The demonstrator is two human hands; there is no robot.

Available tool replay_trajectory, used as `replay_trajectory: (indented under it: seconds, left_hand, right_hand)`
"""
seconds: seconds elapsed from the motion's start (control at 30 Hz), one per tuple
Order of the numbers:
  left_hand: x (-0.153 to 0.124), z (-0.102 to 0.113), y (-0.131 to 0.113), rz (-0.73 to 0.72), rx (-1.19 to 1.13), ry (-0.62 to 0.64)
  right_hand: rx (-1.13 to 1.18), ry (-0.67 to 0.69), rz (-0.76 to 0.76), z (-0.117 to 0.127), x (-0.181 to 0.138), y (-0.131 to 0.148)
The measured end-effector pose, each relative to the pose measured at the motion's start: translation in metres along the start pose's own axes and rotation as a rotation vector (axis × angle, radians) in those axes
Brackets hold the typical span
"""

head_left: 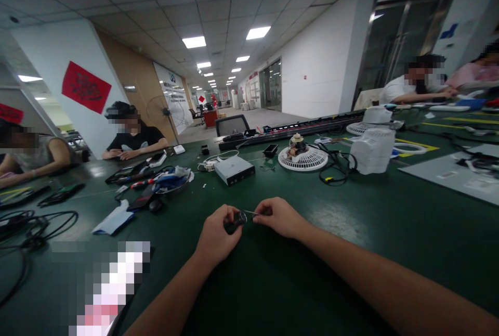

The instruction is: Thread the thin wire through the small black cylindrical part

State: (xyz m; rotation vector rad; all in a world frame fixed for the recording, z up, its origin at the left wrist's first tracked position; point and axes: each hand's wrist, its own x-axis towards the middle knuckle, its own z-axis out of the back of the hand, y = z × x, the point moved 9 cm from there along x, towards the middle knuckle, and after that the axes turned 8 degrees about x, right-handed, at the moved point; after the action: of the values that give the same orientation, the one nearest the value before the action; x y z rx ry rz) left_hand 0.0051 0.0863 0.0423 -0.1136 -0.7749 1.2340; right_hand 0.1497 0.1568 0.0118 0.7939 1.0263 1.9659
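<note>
Left hand (221, 233) closed around a small dark part (238, 218), held over the green surface (280, 284) directly before the person; right hand (278, 217) pinching a thin metallic piece (251, 212) between thumb and fingers, its far end close to the part. Contact between the two cannot be made out. Work on the part appears under way and unfinished, both pieces being in hand; whether they are being joined or separated is unclear. Beyond, a white grille (316, 162) bears an exposed motor (298, 146), and a grey box (234, 169) appears closed.
</note>
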Motion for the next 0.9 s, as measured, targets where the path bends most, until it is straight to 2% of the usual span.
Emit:
replay_trajectory:
  seconds: [0.1, 0.23, 0.4, 0.57, 0.77, 0.9]
  left_hand:
    - [0.0, 0.002, -0.002, 0.0, -0.03, -0.014]
    - [-0.003, -0.003, -0.012, -0.068, -0.071, 0.044]
    - [-0.007, -0.005, -0.021, -0.15, -0.058, 0.081]
    - [-0.007, -0.002, -0.022, -0.166, -0.113, 0.051]
    - [-0.006, -0.003, -0.02, -0.142, -0.107, 0.071]
    - [-0.006, -0.002, -0.021, -0.135, -0.1, 0.07]
  right_hand:
    - [0.194, -0.015, -0.036, 0.0, 0.003, -0.005]
    - [0.41, 0.09, -0.092, -0.016, 0.003, -0.008]
    - [0.35, 0.079, -0.15, -0.017, -0.001, -0.012]
    - [0.438, 0.14, -0.107, -0.018, -0.002, -0.002]
    - [0.152, 0.061, 0.035, -0.007, -0.001, 0.005]
    - [0.177, 0.071, -0.001, -0.009, -0.001, 0.0]
